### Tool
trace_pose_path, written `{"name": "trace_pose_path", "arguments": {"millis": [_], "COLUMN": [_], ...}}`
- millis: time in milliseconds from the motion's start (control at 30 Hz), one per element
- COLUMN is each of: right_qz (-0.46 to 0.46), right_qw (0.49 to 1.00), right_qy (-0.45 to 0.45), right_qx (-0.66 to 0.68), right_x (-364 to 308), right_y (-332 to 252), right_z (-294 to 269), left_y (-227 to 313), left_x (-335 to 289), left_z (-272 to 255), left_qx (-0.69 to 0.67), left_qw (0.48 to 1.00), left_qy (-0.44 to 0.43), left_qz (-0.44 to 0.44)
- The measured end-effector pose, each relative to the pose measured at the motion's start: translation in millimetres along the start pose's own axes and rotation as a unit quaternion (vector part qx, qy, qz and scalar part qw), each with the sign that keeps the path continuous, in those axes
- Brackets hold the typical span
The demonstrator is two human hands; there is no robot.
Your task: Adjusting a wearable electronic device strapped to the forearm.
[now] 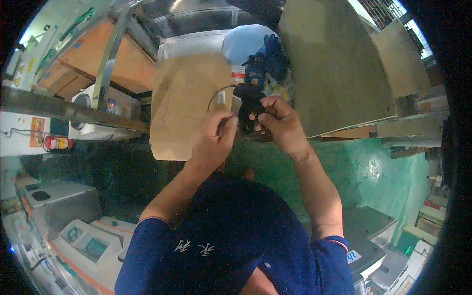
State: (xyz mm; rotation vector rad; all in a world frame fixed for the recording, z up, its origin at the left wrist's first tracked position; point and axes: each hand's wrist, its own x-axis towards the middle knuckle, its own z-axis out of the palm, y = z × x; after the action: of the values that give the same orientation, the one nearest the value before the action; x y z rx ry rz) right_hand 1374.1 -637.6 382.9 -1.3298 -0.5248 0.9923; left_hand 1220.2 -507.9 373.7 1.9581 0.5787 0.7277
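In front of my chest, my right hand (282, 123) is closed around a dark black bundle (251, 101); it looks like a coiled cable, but its exact kind is too dark to make out. A thin black cord (219, 90) arcs from the bundle's top over to my left hand (216, 132). The thumb and fingers of that hand are pinched together at the cord's lower end. A small white label (221, 97) shows beside the cord. Under both hands lies a brown cardboard sheet (177, 108) with faint handwriting.
Beyond the cardboard are dark blue gloves (273, 56) and a light blue round thing (248, 42). A large grey-brown board (334, 69) stands to the right. Metal frame bars (73, 110) cross the left side, with a fire extinguisher (58, 143) behind. The floor (364, 167) is green.
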Motion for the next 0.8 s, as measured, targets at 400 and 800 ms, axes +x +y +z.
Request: {"name": "trace_pose_path", "arguments": {"millis": [400,800], "right_qz": [-0.168,-0.049], "right_qw": [0.972,0.985], "right_qy": [-0.009,-0.029], "right_qx": [-0.163,-0.164], "right_x": [-6.3,-19.3], "right_y": [23.3,9.1], "right_z": [9.3,14.5], "left_y": [15.4,11.2], "left_x": [23.6,32.1], "left_z": [2.6,-0.2], "left_qx": [0.006,0.076], "left_qw": [0.988,0.975], "left_qy": [-0.119,-0.171], "left_qz": [0.098,0.123]}}
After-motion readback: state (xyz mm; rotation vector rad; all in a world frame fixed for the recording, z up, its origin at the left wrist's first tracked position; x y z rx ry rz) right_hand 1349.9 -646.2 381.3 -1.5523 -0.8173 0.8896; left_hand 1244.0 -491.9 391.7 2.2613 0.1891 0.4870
